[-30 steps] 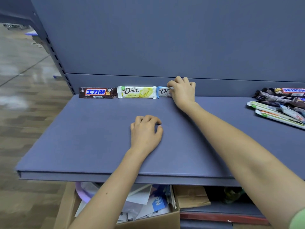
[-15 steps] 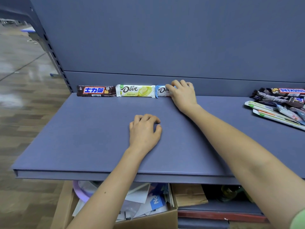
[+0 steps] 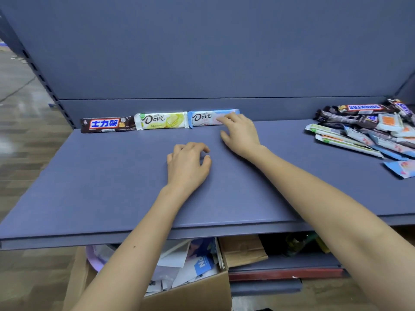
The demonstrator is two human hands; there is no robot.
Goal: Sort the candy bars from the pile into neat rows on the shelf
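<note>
Head view: right hand [image 3: 241, 133], grip released, touches blue Dove bar [image 3: 203, 118]; left hand [image 3: 187, 166] slack

Both bare arms reach forward from the near edge. The left arm [image 3: 139, 243] rises from the near left to the left hand [image 3: 187, 164], which lies palm down at the middle, its fingers loosely curled under and holding nothing. The right arm [image 3: 336, 209] comes from the near right and stretches farther. The right hand [image 3: 240, 133] is palm down, with fingers nearly straight pointing far-left and thumb spread.

Head camera looks down, close, onto shelf [image 3: 112, 187].
</note>
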